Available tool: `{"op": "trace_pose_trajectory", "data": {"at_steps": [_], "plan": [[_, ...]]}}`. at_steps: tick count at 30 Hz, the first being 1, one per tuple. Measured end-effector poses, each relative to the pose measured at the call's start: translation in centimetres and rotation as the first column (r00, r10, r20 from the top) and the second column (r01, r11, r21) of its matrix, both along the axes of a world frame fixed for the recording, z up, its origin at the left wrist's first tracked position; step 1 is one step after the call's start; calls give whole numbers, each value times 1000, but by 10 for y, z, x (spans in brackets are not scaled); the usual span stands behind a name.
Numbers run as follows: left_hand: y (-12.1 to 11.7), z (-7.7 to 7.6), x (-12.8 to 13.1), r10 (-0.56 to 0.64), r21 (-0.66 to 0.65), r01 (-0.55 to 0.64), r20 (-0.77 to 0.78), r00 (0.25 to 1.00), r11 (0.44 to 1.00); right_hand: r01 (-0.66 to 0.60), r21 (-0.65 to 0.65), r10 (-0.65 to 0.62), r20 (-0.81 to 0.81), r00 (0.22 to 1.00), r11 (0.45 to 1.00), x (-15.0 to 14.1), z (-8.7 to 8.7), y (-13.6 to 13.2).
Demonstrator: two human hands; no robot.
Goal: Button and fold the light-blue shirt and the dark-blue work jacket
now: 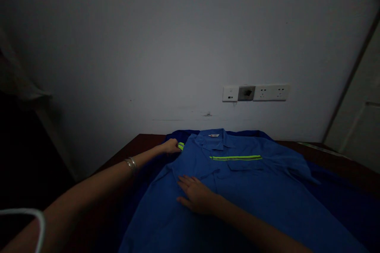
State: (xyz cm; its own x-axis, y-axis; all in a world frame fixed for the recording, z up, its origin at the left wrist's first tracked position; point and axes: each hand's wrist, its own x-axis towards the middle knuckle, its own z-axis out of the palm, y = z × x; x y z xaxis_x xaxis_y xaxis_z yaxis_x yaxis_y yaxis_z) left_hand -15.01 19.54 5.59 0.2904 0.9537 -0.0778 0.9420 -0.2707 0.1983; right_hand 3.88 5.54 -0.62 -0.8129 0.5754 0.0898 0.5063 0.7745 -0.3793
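A light-blue work shirt (237, 197) with a collar and a yellow-green reflective stripe (237, 158) across the chest lies spread out, collar toward the wall. Beneath it, darker blue fabric (332, 182) shows at both sides and behind the collar. My left hand (171, 146) is closed on the shirt near its left shoulder, at a short piece of reflective strip (181, 146). Flat on the shirt front, below the left chest area, rests my right hand (194, 195), its fingers spread and holding nothing.
The dark reddish-brown table (142, 140) meets a pale wall (178, 47) at its far edge. A row of sockets (270, 93) is set in the wall. At the right is a door (359, 126); a white cable (41, 221) curves in at lower left.
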Motion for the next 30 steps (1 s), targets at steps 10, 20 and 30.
{"op": "trace_pose_trajectory", "data": {"at_steps": [10, 20, 30], "plan": [[-63, 4, -36, 92, -391, -80, 12, 996, 917, -11, 28, 10, 25, 1000, 1000, -2, -4, -5], [-82, -2, -50, 101, -154, -121, -131, 986, 981, 2, 24, -3, 41, 999, 1000, 0, -7, -6], [-113, -11, -51, -241, 47, 317, -549, 801, 947, 1, 70, -2, 3, 1000, 998, 3, -9, -12]]}}
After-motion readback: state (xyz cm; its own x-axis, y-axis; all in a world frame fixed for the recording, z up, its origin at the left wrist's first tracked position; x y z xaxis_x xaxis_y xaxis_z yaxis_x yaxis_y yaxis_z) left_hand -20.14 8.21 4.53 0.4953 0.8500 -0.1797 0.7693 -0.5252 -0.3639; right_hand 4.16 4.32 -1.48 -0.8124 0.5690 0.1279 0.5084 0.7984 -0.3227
